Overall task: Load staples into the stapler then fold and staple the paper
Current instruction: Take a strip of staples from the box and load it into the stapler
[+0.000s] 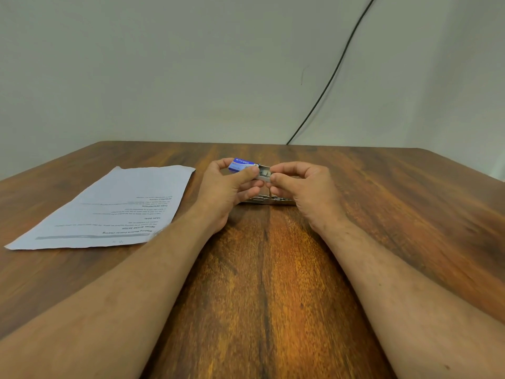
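Observation:
My left hand (228,187) grips a small blue staple box (241,164) above the middle of the wooden table (273,283). The box's inner tray (264,172) sticks out to the right, and my right hand (297,184) pinches that tray between thumb and fingers. Grey staples show inside the tray. A metal stapler (269,200) lies on the table just below and behind both hands, mostly hidden by them. A printed sheet of paper (114,206) lies flat on the table to the left of my left forearm.
A black cable (332,75) runs down the pale wall to the table's far edge. The table's far edge lies just beyond the hands; its right edge shows at the far right.

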